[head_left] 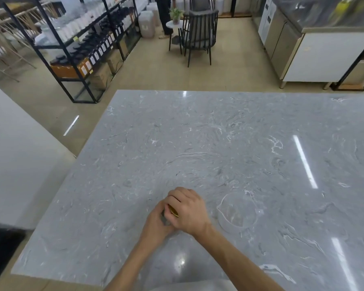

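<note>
Both hands meet over the near middle of a grey marble table. My left hand is curled round a small clear jar, of which only a sliver shows. My right hand sits on top, its fingers wrapped round the jar's gold lid. Most of the jar and lid is hidden by the hands. A clear glass beaker with a spout stands on the table just right of my right hand, apart from it.
Beyond the table's far edge lie a tiled floor, a black metal shelf rack with bottles at the back left, a dark chair by a small round table, and steel counters at the back right. A white surface stands left.
</note>
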Tool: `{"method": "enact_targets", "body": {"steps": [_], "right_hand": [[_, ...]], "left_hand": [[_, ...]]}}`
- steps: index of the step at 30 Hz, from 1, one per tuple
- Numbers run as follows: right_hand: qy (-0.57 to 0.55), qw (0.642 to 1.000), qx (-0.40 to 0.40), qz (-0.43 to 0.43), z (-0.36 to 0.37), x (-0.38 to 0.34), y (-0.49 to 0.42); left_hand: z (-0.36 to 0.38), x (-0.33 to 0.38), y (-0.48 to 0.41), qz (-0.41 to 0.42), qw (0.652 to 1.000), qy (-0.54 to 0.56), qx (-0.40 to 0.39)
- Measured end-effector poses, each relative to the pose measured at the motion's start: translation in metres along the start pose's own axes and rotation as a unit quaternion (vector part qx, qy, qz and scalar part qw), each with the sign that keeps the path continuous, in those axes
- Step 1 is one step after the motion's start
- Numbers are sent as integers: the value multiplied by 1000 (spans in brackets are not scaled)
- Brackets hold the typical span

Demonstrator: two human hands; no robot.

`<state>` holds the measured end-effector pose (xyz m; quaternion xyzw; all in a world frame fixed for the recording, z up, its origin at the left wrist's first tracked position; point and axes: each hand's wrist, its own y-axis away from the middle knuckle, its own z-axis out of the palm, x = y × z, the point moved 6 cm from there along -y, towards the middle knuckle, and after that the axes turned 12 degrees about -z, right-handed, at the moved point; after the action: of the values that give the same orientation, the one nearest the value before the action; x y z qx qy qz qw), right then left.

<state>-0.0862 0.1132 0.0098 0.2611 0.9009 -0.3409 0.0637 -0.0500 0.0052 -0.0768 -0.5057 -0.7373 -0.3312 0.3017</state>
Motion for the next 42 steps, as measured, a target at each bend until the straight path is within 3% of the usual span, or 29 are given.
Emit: {"method": "enact_targets", "body": {"steps": [3, 7, 11, 13, 15, 18, 21, 23, 26, 34, 38, 40, 42], "right_hand": [[40, 998, 19, 43, 1, 1, 0], [36, 998, 10, 58, -2, 3, -3], [-2, 998, -18, 68, -14, -1, -1], [6, 990, 3, 138, -24, -7, 8], [-13, 968, 30, 247, -32, -10, 23], [-145, 932, 6, 332, -20, -9, 40], [-236, 911, -14, 336, -9, -4, 42], [-265, 904, -24, 335, -7, 8, 41], [-288, 902, -45, 319, -2, 21, 44], [-267, 904, 8, 333, 4, 32, 40], [-93, 914, -83, 386, 8, 57, -4], [-56, 895, -121, 425, 9, 75, -31], [-35, 897, -177, 402, 10, 97, -61]], "left_hand": [[7, 8, 12, -22, 998, 39, 50], [11, 6, 15, -41, 994, 86, 49], [5, 11, 3, -11, 998, 45, 51], [2, 15, 0, -11, 996, 69, 56], [1, 20, 4, -37, 985, 161, 51], [10, 33, 15, -64, 968, 237, 55], [20, 34, 31, -82, 975, 199, 48], [22, 23, 43, -90, 982, 169, 5], [7, 0, 38, -118, 989, 94, 6], [-4, 17, -7, -63, 986, 126, -87], [-10, 42, -48, -52, 990, 129, -34], [-14, 56, -77, -21, 993, 115, -12], [-15, 65, -107, -11, 992, 121, -27]]}}
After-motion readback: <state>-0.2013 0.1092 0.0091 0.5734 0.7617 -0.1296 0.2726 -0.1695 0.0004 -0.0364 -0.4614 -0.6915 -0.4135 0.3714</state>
